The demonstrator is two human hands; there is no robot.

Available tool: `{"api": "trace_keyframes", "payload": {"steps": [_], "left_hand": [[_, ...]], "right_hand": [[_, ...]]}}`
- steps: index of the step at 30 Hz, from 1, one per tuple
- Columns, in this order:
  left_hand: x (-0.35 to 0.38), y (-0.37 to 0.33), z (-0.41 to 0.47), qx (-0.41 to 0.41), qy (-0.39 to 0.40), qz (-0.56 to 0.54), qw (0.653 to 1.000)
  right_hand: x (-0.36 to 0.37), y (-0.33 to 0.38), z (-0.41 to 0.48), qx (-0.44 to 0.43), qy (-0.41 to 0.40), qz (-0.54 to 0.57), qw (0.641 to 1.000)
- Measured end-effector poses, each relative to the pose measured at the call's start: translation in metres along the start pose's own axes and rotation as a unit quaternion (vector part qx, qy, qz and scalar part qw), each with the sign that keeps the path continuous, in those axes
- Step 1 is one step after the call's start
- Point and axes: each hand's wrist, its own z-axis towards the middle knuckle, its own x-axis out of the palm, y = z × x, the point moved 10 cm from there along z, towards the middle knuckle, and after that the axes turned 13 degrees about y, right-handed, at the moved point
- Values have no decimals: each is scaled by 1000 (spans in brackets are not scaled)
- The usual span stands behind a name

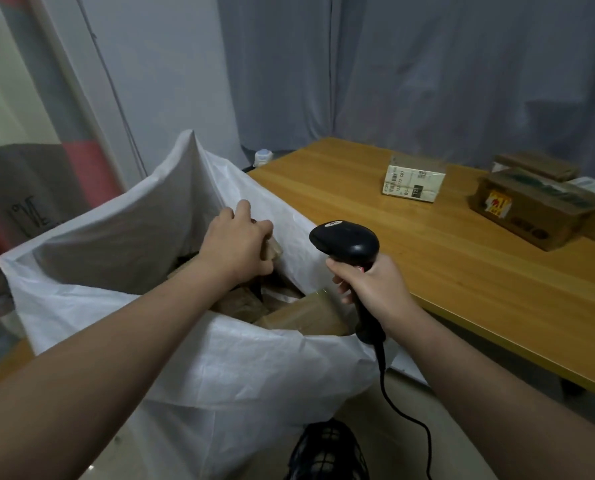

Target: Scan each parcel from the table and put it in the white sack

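The white sack [123, 244] stands open at the left, with several brown parcels [306, 315] inside it. My left hand [235, 245] reaches into its mouth and is closed on a small brown parcel [272, 249], mostly hidden by my fingers. A black corded barcode scanner [346, 242] is gripped by its handle in my right hand [369, 284], over the sack's right edge. On the wooden table [445, 265] sit a pale labelled box [412, 180] and brown cardboard boxes [531, 207] at the far right.
Grey curtains hang behind the table. A small white container [263, 156] stands at the table's far left corner. The scanner's cable [403, 417] drops toward the floor. A black mesh object [327, 452] lies below the sack. A patterned panel leans at the left wall.
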Motion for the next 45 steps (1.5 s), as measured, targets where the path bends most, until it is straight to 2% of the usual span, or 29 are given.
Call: {"api": "trace_keyframes", "payload": {"steps": [4, 8, 14, 19, 21, 25, 27, 30, 33, 37, 40, 45], "left_hand": [[1, 5, 11, -53, 18, 48, 997], [13, -2, 15, -45, 24, 122, 991], [62, 27, 34, -55, 86, 28, 994], [94, 10, 38, -45, 101, 53, 992], [103, 3, 41, -51, 129, 48, 989], [128, -19, 47, -44, 260, -32, 964], [106, -30, 46, -26, 219, -34, 975], [45, -59, 37, 29, 90, -48, 994], [-5, -111, 24, 96, 25, -116, 988], [-44, -195, 11, 179, -8, -158, 971], [-48, -246, 19, 216, 3, -175, 961], [-50, -323, 50, 266, 22, -185, 946]], "right_hand": [[2, -6, -3, 6, 0, -2, 1000], [1, -9, -6, 4, -3, -4, 1000], [3, -11, -4, 10, -6, 6, 1000], [0, -20, -7, 20, -17, 5, 1000], [0, -21, -10, 18, -12, 11, 1000], [-9, -19, -25, 13, -12, 33, 999], [-26, -13, -35, 7, -29, 45, 999], [-63, -7, -49, 4, -78, 31, 996], [-99, -1, -69, -10, -116, 10, 993], [-149, -2, -102, -6, -167, 14, 986], [-193, -7, -120, 6, -201, 15, 979], [-263, -23, -140, 16, -254, 109, 961]]}}
